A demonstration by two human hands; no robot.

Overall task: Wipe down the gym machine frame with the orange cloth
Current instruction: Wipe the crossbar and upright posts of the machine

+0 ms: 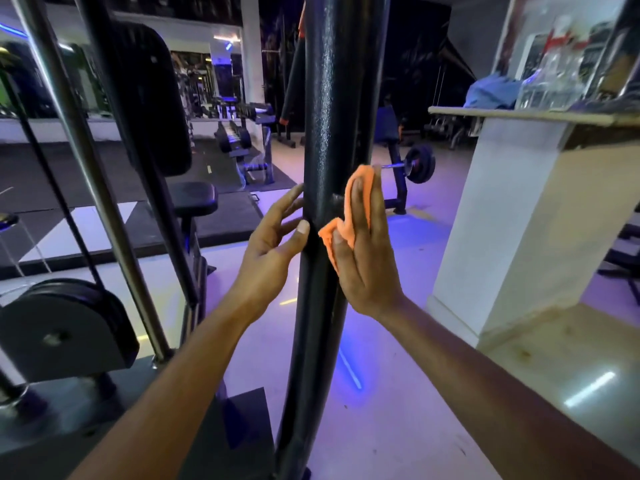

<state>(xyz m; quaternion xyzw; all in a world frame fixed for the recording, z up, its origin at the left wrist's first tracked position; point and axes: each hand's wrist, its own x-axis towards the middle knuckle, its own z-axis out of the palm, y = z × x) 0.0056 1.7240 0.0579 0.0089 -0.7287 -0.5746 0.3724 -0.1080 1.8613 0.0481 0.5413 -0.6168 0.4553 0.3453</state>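
A thick black upright post (325, 98) of the gym machine frame runs from top to bottom through the middle of the head view. My right hand (367, 258) lies flat with straight fingers against the post's right side and presses the orange cloth (349, 209) onto it. The cloth sticks out above and to the left of my fingers. My left hand (273, 244) rests on the post's left side at the same height, fingers straight and spread, thumb touching the post.
Chrome guide rods (86, 168), a black pulley (59, 327), a back pad and a seat (194, 199) fill the left. A white counter (519, 209) with a blue cloth and a clear container stands at right. A barbell bench (412, 168) and dumbbell racks lie behind.
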